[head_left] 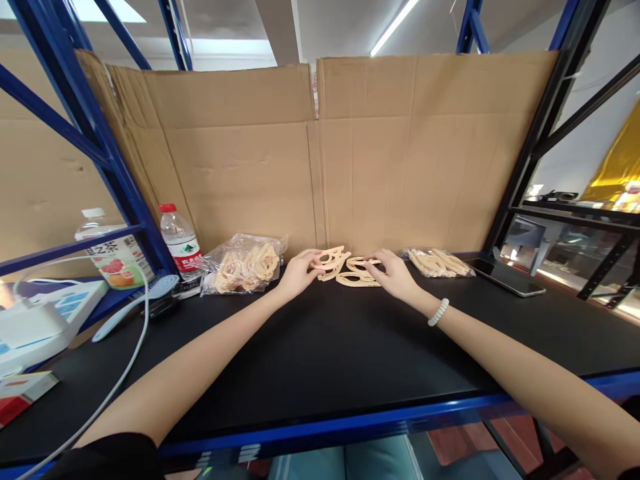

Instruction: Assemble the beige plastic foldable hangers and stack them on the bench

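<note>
My left hand [299,273] pinches the edge of a beige flat cut-out piece [332,262], tilted up off the black tabletop near the back. It looks like wood or plastic; its exact kind I cannot make out. Just right of it, my right hand [394,272], with a pale bead bracelet at the wrist, has thumb and fingers closed at the edge of a beige oval piece [359,264]. Another beige oval ring [357,280] lies flat in front, between the hands. My fingers partly hide the pieces.
A clear bag of beige pieces [245,265] lies left of my hands, a second bag [438,263] to the right. Beyond that is a phone [505,277]. At left stand a red-capped bottle [181,243], a hairbrush [135,307] and a white cable [145,320]. Cardboard [240,167] walls the back.
</note>
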### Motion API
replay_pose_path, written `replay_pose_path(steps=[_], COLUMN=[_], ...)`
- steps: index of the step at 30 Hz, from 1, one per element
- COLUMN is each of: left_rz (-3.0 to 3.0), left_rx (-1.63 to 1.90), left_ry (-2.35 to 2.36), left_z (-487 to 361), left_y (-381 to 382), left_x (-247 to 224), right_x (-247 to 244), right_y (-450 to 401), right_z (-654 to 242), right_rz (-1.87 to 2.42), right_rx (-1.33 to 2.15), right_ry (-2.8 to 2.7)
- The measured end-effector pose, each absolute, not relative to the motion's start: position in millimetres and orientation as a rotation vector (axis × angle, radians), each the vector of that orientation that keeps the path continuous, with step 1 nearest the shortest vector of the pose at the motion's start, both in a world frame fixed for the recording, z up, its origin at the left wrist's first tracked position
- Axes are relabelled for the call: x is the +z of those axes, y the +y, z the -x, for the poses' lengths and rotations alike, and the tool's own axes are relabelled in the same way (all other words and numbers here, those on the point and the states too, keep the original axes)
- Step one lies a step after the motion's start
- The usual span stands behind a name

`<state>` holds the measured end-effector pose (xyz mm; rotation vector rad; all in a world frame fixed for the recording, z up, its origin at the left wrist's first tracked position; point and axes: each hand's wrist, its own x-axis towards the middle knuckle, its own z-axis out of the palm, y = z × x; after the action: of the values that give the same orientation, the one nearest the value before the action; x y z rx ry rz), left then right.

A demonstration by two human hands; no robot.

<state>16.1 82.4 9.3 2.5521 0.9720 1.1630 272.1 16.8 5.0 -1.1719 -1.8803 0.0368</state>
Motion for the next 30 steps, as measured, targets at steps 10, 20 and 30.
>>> replay_pose_path(steps=[10, 20, 30], left_rz=[-2.21, -1.976, -1.904], left_rx=[1.119, 1.163, 1.177], left_ry=[0.823, 0.972, 0.948], left_z=[-16, -22, -20], left_y=[-25, -28, -33], left_x=[-2, -11, -12], right_x=[10, 5, 5], right_y=[-18, -21, -18], right_z=[-263, -267, -269], right_rz=[0.995, 1.12, 0.986], right_rx=[1.459, 1.409, 1.491], right_ry=[-1.625, -1.962, -1.779])
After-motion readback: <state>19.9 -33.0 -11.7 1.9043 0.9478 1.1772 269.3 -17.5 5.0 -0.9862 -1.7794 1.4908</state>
